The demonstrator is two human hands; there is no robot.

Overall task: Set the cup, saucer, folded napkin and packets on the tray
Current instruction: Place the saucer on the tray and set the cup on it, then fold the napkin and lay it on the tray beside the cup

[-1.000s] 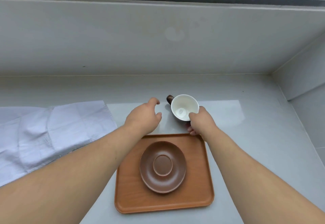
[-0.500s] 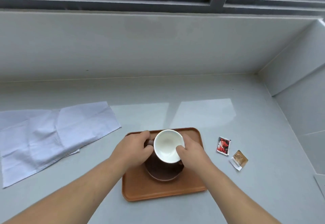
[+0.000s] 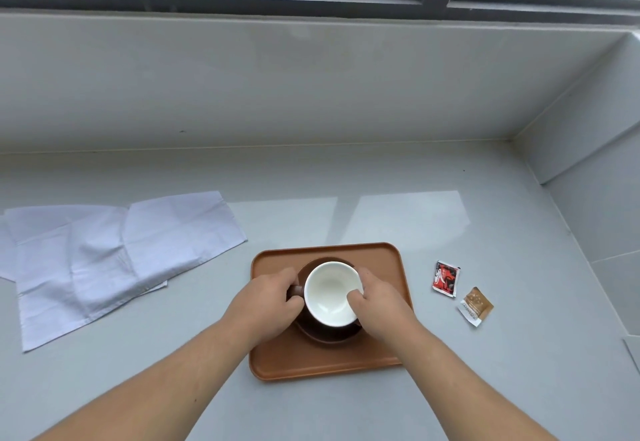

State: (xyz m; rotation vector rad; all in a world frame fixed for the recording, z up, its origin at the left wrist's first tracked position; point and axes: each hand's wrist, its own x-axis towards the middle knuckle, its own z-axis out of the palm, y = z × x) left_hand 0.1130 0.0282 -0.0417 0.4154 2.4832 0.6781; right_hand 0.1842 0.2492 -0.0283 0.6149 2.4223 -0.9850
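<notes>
A cup (image 3: 329,293), white inside and brown outside, sits on the brown saucer (image 3: 329,336) in the middle of the orange tray (image 3: 381,257). My left hand (image 3: 266,302) grips the cup's handle on its left side. My right hand (image 3: 377,302) holds the rim on the right, thumb over the edge. A white napkin (image 3: 114,260) lies unfolded and creased on the counter to the left of the tray. A red packet (image 3: 446,278) and a tan packet (image 3: 475,306) lie on the counter to the right of the tray.
The grey counter (image 3: 381,181) ends at a wall under a window at the back and at a tiled wall (image 3: 595,163) on the right. A pale sheet corner (image 3: 633,350) shows at the right edge.
The cup has come from the counter behind the tray onto the saucer, carried by both hands. The view has shifted, so the packets now show on the right.
</notes>
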